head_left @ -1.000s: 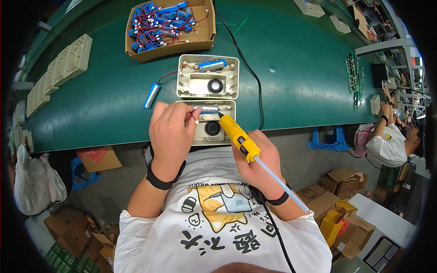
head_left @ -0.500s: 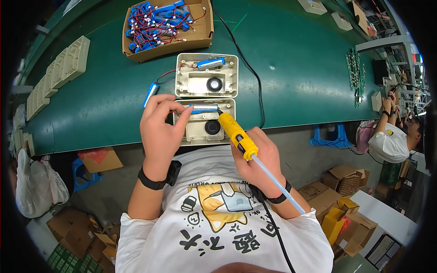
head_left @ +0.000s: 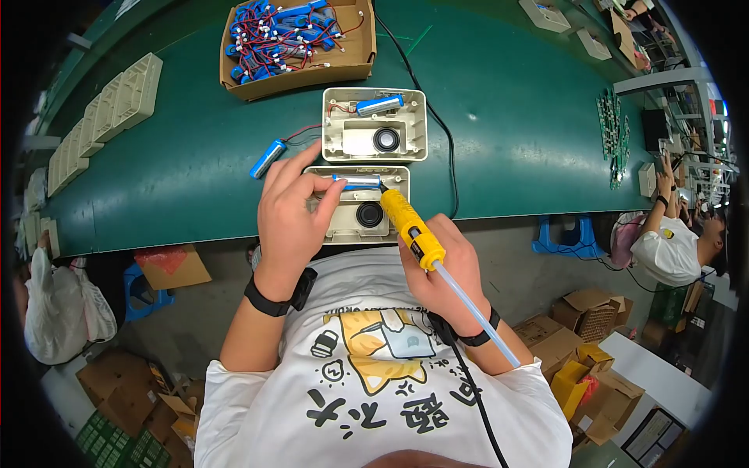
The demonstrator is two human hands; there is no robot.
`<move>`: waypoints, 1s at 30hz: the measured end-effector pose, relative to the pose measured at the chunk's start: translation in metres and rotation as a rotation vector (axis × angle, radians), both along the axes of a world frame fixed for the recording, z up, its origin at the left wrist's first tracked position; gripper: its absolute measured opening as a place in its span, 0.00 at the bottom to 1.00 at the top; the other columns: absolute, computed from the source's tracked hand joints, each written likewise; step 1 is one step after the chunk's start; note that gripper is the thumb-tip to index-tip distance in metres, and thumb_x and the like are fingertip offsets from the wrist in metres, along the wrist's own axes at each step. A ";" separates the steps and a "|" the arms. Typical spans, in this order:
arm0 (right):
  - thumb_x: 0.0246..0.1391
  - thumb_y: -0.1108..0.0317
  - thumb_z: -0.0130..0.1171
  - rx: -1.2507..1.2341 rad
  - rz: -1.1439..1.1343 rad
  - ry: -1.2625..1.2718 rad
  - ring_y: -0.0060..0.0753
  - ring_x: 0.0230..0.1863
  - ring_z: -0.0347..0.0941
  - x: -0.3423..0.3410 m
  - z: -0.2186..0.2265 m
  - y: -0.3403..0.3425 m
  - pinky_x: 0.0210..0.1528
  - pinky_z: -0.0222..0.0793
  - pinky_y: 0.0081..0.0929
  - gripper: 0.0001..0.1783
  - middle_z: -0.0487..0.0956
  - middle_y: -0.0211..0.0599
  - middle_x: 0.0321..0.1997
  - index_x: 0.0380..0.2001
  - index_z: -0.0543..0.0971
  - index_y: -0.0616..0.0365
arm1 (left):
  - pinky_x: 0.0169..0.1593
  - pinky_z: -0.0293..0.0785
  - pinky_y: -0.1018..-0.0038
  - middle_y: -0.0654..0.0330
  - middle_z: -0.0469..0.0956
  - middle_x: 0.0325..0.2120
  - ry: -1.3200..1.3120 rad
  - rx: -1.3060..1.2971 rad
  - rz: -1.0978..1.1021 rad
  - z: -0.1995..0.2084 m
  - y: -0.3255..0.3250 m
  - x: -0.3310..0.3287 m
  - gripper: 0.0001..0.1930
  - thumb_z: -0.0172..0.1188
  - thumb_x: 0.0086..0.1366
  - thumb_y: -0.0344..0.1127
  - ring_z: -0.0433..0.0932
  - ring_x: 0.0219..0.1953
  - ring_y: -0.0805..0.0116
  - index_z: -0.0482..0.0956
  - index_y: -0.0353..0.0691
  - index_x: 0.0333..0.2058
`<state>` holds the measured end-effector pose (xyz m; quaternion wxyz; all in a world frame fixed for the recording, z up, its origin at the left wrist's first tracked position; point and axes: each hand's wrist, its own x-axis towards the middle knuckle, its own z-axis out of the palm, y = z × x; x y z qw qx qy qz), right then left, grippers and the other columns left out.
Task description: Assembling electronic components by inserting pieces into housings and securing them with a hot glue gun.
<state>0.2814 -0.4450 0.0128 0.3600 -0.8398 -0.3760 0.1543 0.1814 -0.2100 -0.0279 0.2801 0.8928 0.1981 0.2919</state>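
Observation:
The thumb and a finger of my left hand (head_left: 296, 207) are closed on the left end of a blue cylindrical battery (head_left: 357, 181), which lies along the far side of the near cream plastic housing (head_left: 399, 204). Another left finger reaches to the corner of the far housing (head_left: 374, 92). My right hand (head_left: 449, 269) grips a yellow hot glue gun (head_left: 407, 225), its dark nozzle at the battery's right end. A clear glue stick (head_left: 476, 312) protrudes from its back. Each housing holds a round black speaker; the far one contains another battery (head_left: 380, 105).
A loose blue battery (head_left: 268, 159) lies left of the housings, its wire running to the far one. Beyond stands a cardboard box (head_left: 312, 82) of wired batteries. A black cord (head_left: 441, 125) crosses the green table. Stacked housings (head_left: 117, 109) stand left, circuit boards (head_left: 612, 140) right.
My left hand has shifted right, one finger now reaching the far housing's corner. That housing has moved right, and the loose battery has turned. The glue gun nozzle stays at the battery's right end.

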 end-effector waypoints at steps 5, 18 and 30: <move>0.63 0.75 0.70 -0.018 0.006 -0.006 0.54 0.36 0.77 0.000 0.002 0.000 0.35 0.73 0.47 0.05 0.79 0.44 0.34 0.40 0.84 0.63 | 0.57 0.82 0.58 0.47 0.90 0.59 -0.007 -0.037 -0.036 -0.002 0.002 -0.001 0.12 0.81 0.65 0.32 0.85 0.53 0.48 0.86 0.36 0.29; 0.62 0.75 0.71 0.035 0.001 -0.021 0.55 0.37 0.79 -0.004 0.002 -0.006 0.35 0.74 0.46 0.06 0.80 0.45 0.35 0.41 0.84 0.64 | 0.52 0.81 0.62 0.52 0.89 0.42 0.203 -0.279 0.071 0.000 0.003 0.007 0.17 0.82 0.65 0.33 0.84 0.46 0.57 0.78 0.36 0.35; 0.62 0.76 0.72 0.110 0.063 -0.063 0.50 0.27 0.75 0.007 -0.015 -0.011 0.29 0.69 0.42 0.04 0.77 0.42 0.27 0.39 0.86 0.61 | 0.46 0.76 0.68 0.61 0.78 0.36 0.213 -0.514 -0.135 0.006 0.015 0.001 0.17 0.84 0.62 0.32 0.78 0.40 0.67 0.90 0.37 0.47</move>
